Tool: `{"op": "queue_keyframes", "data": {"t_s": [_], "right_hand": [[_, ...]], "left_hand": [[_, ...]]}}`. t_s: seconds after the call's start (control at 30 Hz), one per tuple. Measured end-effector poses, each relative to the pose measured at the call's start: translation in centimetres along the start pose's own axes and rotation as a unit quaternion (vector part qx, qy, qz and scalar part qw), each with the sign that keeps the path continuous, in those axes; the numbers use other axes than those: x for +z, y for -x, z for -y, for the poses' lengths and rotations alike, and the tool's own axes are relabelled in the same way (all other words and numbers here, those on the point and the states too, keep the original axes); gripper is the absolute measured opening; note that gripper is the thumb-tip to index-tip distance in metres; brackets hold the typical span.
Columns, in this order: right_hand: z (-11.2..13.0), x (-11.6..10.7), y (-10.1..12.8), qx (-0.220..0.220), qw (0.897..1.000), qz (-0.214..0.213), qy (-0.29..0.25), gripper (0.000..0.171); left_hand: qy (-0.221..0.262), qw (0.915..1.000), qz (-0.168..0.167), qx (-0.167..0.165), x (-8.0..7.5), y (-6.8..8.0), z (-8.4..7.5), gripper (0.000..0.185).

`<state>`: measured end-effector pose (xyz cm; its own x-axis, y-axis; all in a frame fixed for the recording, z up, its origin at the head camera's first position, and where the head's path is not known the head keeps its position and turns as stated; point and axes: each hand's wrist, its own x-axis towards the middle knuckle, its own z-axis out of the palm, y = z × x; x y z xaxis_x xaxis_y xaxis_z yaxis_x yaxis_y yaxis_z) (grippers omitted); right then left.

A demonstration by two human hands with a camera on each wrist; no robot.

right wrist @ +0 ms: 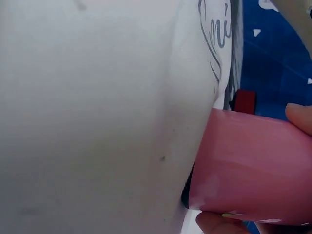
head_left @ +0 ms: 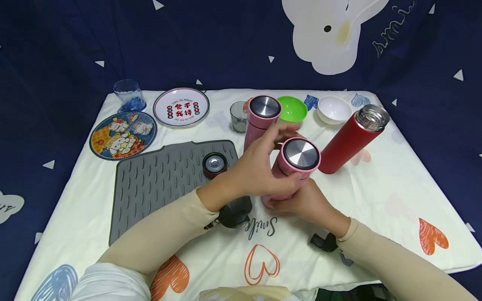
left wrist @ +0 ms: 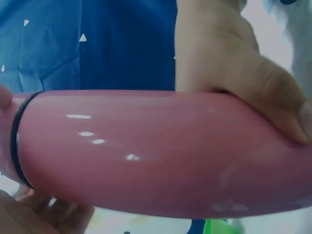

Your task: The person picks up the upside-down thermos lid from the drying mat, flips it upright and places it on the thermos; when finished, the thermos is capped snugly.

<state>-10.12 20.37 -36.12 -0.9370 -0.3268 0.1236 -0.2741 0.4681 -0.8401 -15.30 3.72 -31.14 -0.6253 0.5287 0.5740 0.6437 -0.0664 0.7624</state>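
A pink thermos flask (head_left: 279, 172) with a steel-topped lid stands between both hands, leaning slightly. My left hand (head_left: 256, 167) grips it around the upper part, near the lid. Lower on the body, my right hand (head_left: 310, 203) holds it from the side. In the left wrist view the flask (left wrist: 146, 151) lies across the picture, with a dark ring by the lid. The right wrist view shows its base end and some fingers (right wrist: 302, 117). A second pink flask (head_left: 256, 125), lidded, stands just behind the left hand. To the right is a lidless red thermos (head_left: 340, 144).
A dark round lid (head_left: 214, 164) lies on the grey mat (head_left: 162, 179). Behind are a glass (head_left: 238, 119), a green bowl (head_left: 291, 109) and a white bowl (head_left: 333, 109). Two plates, one patterned (head_left: 122, 136) and one white (head_left: 181, 98), lie near a blue glass (head_left: 129, 98).
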Motion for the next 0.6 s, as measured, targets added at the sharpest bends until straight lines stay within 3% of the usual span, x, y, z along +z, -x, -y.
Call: {"op": "queue_keyframes", "data": {"t_s": [0.2, 0.33, 0.47, 0.6], "right_hand": [[-2.7, 0.4, -0.1, 0.002, 1.000, -0.003, -0.002, 0.057], [-4.0, 0.5, -0.1, 0.002, 1.000, -0.001, -0.003, 0.054], [-3.5, 0.4, -0.2, 0.000, 1.000, -0.002, -0.002, 0.056], [-1.4, 0.2, 0.0, 0.009, 1.000, 0.001, -0.004, 0.051]], "left_hand": [[-0.021, 0.9990, 0.008, -0.038, 0.0, 0.0, -0.3, 0.078], [-0.001, 0.9977, 0.034, -0.058, -0.3, 0.0, -0.3, 0.080], [-0.008, 0.9976, 0.039, -0.057, -0.4, 0.0, -0.1, 0.079], [-0.012, 0.9982, 0.042, -0.040, -0.2, 0.1, -0.1, 0.080]]}}
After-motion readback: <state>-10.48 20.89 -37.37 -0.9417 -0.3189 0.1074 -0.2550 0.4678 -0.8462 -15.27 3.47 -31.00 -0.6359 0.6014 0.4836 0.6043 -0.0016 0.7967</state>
